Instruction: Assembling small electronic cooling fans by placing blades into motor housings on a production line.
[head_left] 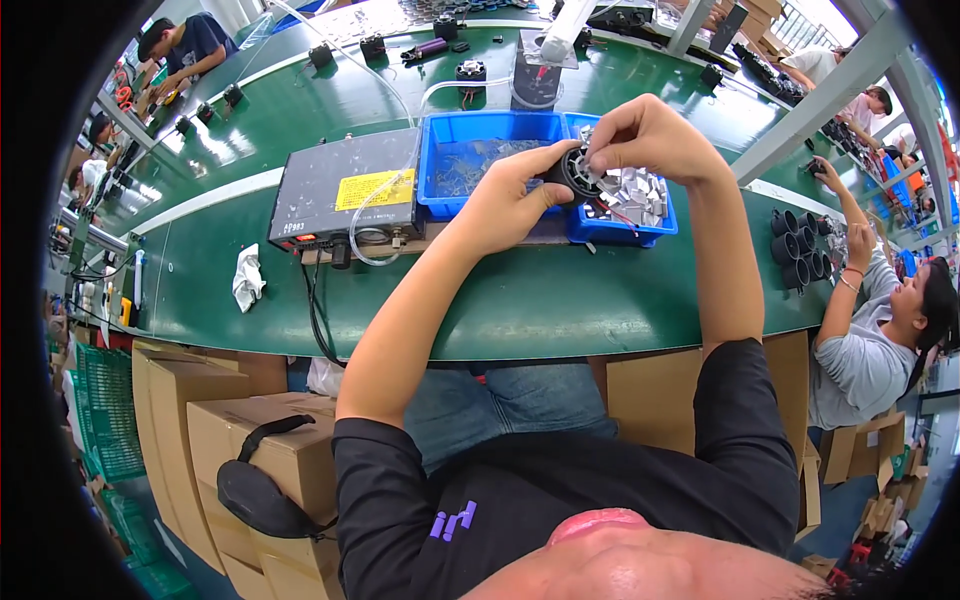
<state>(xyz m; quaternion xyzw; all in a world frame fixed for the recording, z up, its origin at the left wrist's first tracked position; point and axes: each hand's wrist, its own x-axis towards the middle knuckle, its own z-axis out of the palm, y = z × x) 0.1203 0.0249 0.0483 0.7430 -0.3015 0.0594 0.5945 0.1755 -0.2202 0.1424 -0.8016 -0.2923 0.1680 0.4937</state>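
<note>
My left hand (pixel 512 200) is wrapped round a black round motor-like part (pixel 574 184) with a light, slotted top and thin red and dark wires hanging from it. My right hand (pixel 650 142) is closed in a pinch at the top of that part; what its fingertips hold, if anything, is too small to make out. Both hands are above a blue bin (pixel 655 238) of small silvery metal pieces (pixel 642 196). Beside it on the left stands a wider blue bin (pixel 430 165) with thin clear scraps inside.
A dark control box (pixel 345 190) with a yellow label and clear tubing stands left of the bins. A crumpled white tissue (pixel 248 278) lies near it. Black cups (pixel 795 250) are grouped at right, near a co-worker (pixel 865 340). Cardboard boxes (pixel 265 450) stand below the green table (pixel 500 310).
</note>
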